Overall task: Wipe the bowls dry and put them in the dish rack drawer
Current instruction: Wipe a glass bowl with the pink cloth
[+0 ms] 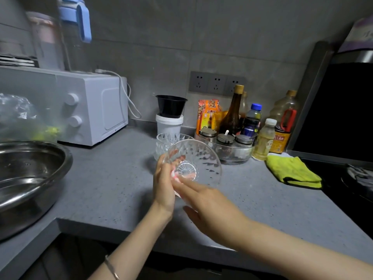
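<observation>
A clear cut-glass bowl (203,158) is held tilted above the grey counter (113,178), its base turned toward me. My left hand (163,184) grips its left rim, with fingertips showing through the glass inside. My right hand (212,207) lies with straight fingers against the bowl's outside near the base, thumb spread below. A small pale, pinkish patch shows between the two hands; I cannot tell what it is. A second glass bowl (166,141) stands upright on the counter just behind. A folded yellow cloth (292,170) lies to the right, away from both hands.
A large steel basin (30,170) sits at the left. A white microwave (94,106) stands behind it. A clear tray (234,156) of jars and bottles stands at the back right, with a black cooktop (351,178) beyond the cloth. A white tub (169,125) carries a black cup.
</observation>
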The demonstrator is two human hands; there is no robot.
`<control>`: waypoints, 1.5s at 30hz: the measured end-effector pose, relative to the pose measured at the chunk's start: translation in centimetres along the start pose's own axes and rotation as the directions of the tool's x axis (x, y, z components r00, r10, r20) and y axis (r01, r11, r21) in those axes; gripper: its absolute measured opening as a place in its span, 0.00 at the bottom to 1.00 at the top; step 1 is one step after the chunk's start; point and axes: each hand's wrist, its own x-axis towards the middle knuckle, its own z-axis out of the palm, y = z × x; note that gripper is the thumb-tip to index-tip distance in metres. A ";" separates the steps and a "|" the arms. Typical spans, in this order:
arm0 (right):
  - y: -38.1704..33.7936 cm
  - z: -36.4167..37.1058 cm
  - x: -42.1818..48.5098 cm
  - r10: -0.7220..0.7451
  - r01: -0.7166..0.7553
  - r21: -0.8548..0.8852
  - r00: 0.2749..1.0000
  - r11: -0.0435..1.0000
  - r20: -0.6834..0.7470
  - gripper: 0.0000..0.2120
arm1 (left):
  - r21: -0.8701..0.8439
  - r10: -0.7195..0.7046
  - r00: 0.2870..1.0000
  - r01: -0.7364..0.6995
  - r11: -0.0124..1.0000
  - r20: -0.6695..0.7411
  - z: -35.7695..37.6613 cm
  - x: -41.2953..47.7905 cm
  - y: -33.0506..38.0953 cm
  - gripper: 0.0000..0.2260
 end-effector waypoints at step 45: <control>5.7 0.7 -0.2 -0.303 0.182 -0.578 0.946 0.795 -0.118 0.19 | 0.175 -0.006 0.963 -0.043 0.984 0.270 -1.6 0.9 1.1 0.26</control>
